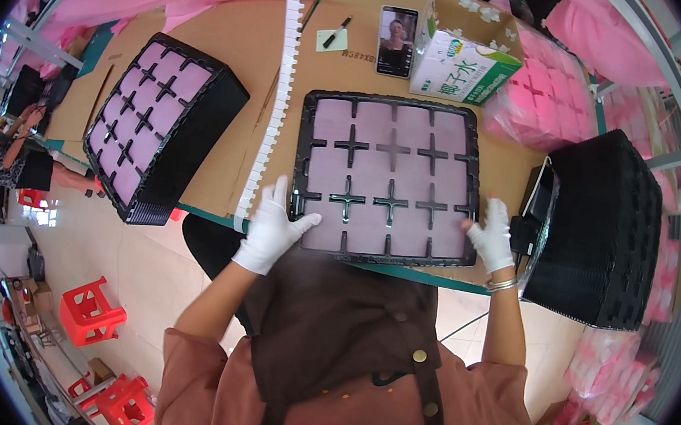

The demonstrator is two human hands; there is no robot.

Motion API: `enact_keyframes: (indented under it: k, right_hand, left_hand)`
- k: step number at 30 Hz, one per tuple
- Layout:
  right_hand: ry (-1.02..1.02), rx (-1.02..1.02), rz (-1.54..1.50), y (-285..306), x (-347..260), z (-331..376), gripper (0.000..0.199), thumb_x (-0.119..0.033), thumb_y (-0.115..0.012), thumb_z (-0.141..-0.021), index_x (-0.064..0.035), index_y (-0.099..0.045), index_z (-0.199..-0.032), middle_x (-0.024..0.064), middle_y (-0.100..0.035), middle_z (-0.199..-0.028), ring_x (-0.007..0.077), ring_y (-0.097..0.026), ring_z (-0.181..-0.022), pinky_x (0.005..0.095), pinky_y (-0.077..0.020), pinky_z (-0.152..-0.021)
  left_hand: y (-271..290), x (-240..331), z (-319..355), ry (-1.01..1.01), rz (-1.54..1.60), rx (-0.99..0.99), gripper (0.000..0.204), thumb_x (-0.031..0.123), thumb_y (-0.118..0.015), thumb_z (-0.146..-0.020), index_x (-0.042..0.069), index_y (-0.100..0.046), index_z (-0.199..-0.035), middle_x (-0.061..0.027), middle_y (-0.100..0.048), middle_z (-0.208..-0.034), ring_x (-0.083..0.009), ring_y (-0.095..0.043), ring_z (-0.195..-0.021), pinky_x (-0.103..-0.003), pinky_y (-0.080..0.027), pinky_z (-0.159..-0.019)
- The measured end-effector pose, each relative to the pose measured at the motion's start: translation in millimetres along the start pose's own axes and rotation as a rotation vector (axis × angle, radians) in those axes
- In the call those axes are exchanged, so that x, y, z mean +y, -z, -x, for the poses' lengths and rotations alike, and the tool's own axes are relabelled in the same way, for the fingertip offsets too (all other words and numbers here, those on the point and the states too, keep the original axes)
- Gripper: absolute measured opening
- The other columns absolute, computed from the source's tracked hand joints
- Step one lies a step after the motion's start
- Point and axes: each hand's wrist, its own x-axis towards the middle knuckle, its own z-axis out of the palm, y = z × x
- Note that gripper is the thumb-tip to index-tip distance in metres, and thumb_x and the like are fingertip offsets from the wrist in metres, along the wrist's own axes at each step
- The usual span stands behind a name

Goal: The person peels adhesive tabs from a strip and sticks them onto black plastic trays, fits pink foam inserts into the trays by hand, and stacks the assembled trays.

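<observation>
In front of me lies a black plastic tray [305,139] with raised cross-shaped dividers and lilac-pink panels [370,185] between them. My left hand [272,226], in a white glove, is at the tray's near left corner. Its fingers are spread and its thumb reaches over the rim. At the right side, my right hand [492,237] wears a white glove with bare fingertips showing. That hand's fingers are apart, with the thumb against or close to the tray's edge; contact is hard to tell. Neither hand is wrapped round anything.
A stack of similar trays [193,129] stands at the left, and a tall black tray stack [605,230] at the right. Behind are a phone [396,42], an open carton [461,64], a pen [337,32] and plastic-wrapped pink pieces [544,97]. A white toothed strip [281,84] crosses the cardboard.
</observation>
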Motion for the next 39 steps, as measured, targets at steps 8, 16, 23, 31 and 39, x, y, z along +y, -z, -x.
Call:
enact_keyframes:
  k: [8,16,23,31,39]
  right_hand:
    - [-0.07,0.205,-0.085,-14,4,-3,0.041,-0.037,-0.058,-0.091,0.0041,-0.064,-0.096,0.0192,-0.064,-0.095,0.032,-0.063,-0.088,0.0366,-0.0483,-0.078]
    - [-0.068,0.034,-1.012,36,-108,24,0.082,-0.068,-0.057,-0.08,0.0062,-0.057,-0.115,0.0042,-0.061,-0.094,0.0097,-0.054,-0.082,0.025,-0.0414,-0.078]
    - [-0.063,-0.383,-0.957,-18,-166,-4,0.048,-0.037,-0.062,-0.089,0.0048,-0.062,-0.111,0.0065,-0.065,-0.092,0.0098,-0.059,-0.077,0.0233,-0.0453,-0.071]
    - [-0.07,-0.891,-1.057,-99,-227,-33,0.045,-0.031,-0.063,-0.089,0.0015,-0.057,-0.119,0.0105,-0.064,-0.107,0.0158,-0.063,-0.088,0.0258,-0.0493,-0.079]
    - [-0.183,-0.698,-1.374,-172,-297,-109,0.077,-0.005,-0.048,-0.084,-0.0088,-0.006,-0.149,0.0201,-0.015,-0.153,0.0317,-0.056,-0.112,0.0407,-0.047,-0.09]
  left_hand:
    - [-28,-1,30,0.02,0.374,0.223,0.051,0.007,-0.073,-0.074,0.001,-0.054,-0.12,-0.0135,-0.055,-0.095,-0.0252,-0.057,-0.085,-0.034,-0.048,-0.077]
    - [73,-19,98,0.119,1.127,0.462,0.061,0.005,-0.061,-0.084,-0.001,-0.035,-0.14,-0.012,-0.046,-0.136,-0.0213,-0.043,-0.126,-0.036,-0.031,-0.108]
    - [193,-125,84,0.106,1.03,0.946,0.051,0.006,-0.057,-0.088,-0.003,-0.039,-0.135,-0.0103,-0.052,-0.125,-0.0179,-0.054,-0.109,-0.032,-0.043,-0.096]
    - [214,-250,36,0.421,0.856,0.906,0.036,0.006,-0.059,-0.085,-0.003,-0.056,-0.119,-0.0037,-0.062,-0.097,-0.0114,-0.058,-0.082,-0.024,-0.048,-0.075]
    - [185,-246,6,0.583,0.527,0.997,0.048,0.021,-0.065,-0.085,-0.008,-0.054,-0.121,-0.0193,-0.063,-0.112,-0.0255,-0.06,-0.101,-0.035,-0.045,-0.089]
